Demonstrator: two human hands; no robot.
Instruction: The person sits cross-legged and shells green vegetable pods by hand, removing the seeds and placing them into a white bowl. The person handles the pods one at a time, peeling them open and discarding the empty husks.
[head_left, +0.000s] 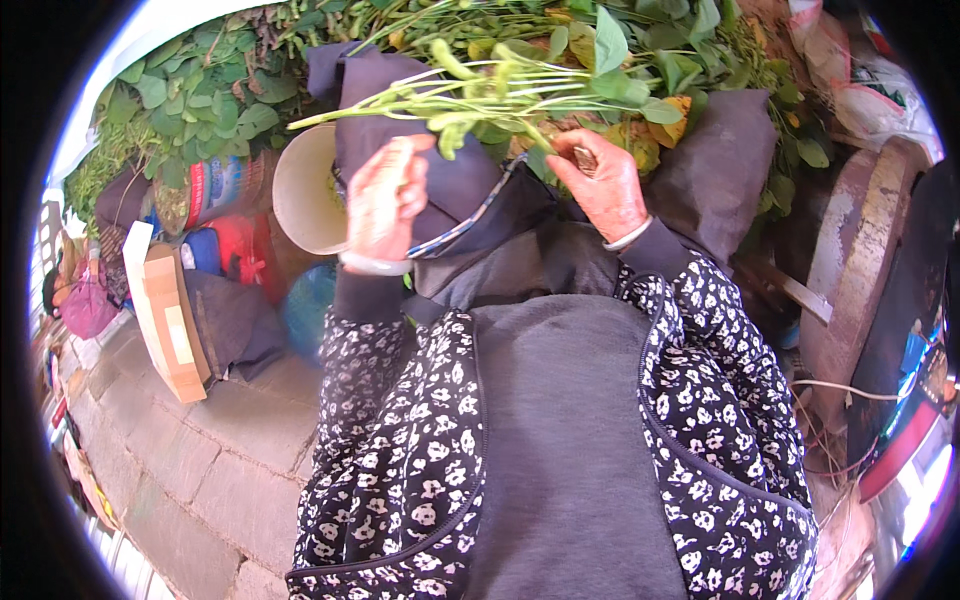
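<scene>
A soybean plant (480, 94) with pale stems, green pods and a few leaves lies crosswise above my lap. My right hand (600, 176) pinches a green part at its near side between thumb and fingers; whether pod or stem is hard to tell. My left hand (386, 206) is blurred by motion, below the stems and beside a white plastic tub (304, 191). Its fingers are partly curled, and nothing in them can be made out. The tub is tilted towards me, with some green inside, partly hidden by that hand and the dark cloth (382, 90).
Leafy soybean plants (199, 97) are heaped along the far side. On the left are a printed bucket (214, 187), a red bag (244, 247) and a cardboard box (172, 322) on paving (180, 442). A rusty round metal object (855, 277) stands right, below woven sacks (870, 97).
</scene>
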